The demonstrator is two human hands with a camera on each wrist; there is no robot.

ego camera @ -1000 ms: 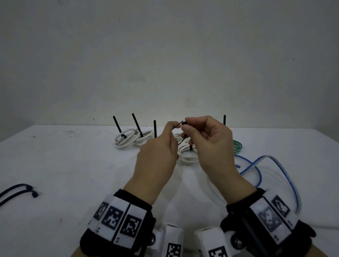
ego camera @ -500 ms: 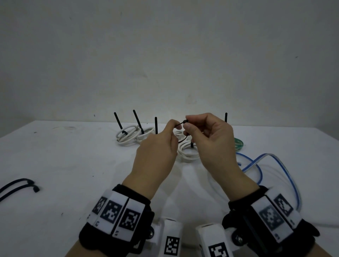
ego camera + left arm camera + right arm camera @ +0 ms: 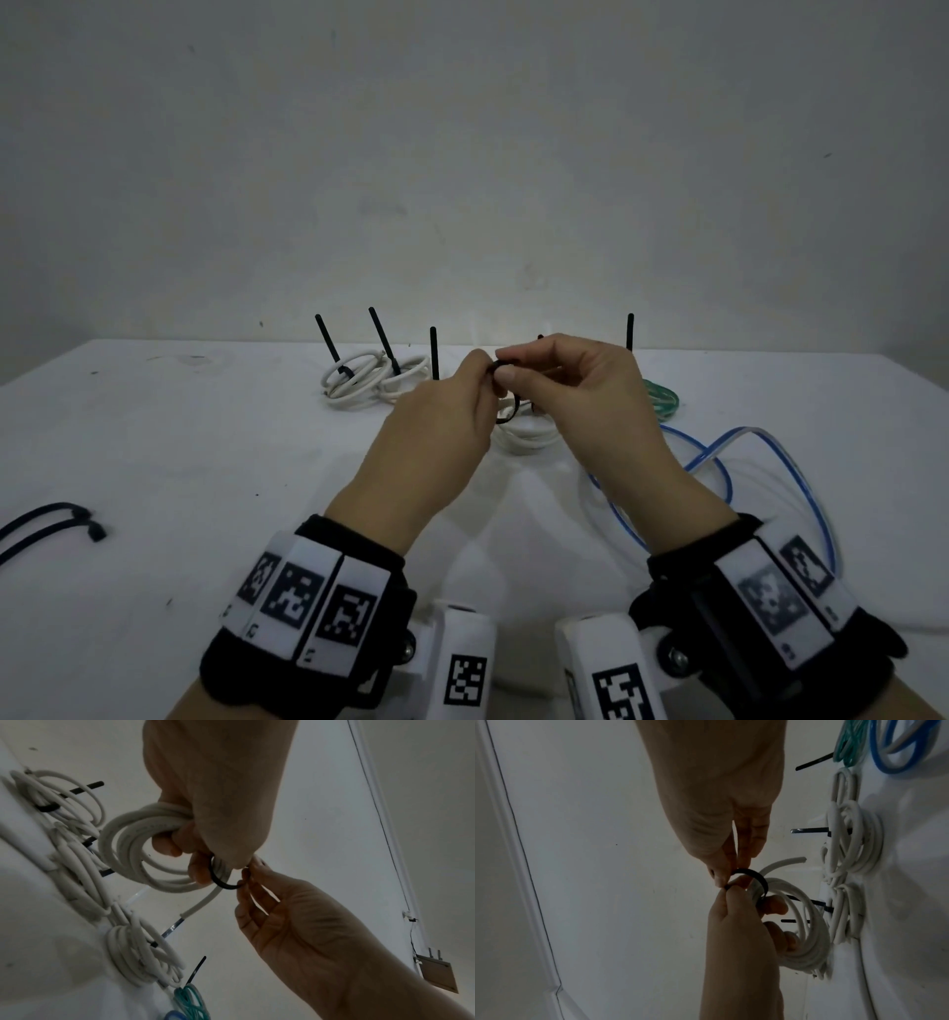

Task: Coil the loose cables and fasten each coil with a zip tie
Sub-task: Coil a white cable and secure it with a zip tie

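From the head view, both hands met above the white worktop (image 3: 154, 462). The left wrist view showed the left hand (image 3: 218, 791) curled round a coiled white cable (image 3: 123, 845). The right wrist view showed the right hand (image 3: 718, 801), its grip a fingertip pinch on the looped black plastic zip tie (image 3: 754, 877) round that coil.

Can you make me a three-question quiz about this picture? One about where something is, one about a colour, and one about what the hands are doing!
1. Where do the two spare zip ties lie?
A. on the table's left side
B. on the green coil
C. against the wall

2. What colour is the zip tie that the hands are working on?
A. white
B. red
C. black

3. How is the white coil right now?
A. lying flat on the table
B. gripped by the left hand
C. stretched out straight

Answers:
1 A, the head view shows them on the table at the far left.
2 C, its loop shows black in both wrist views.
3 B, the left fingers curl round it while the right hand pinches the tie.
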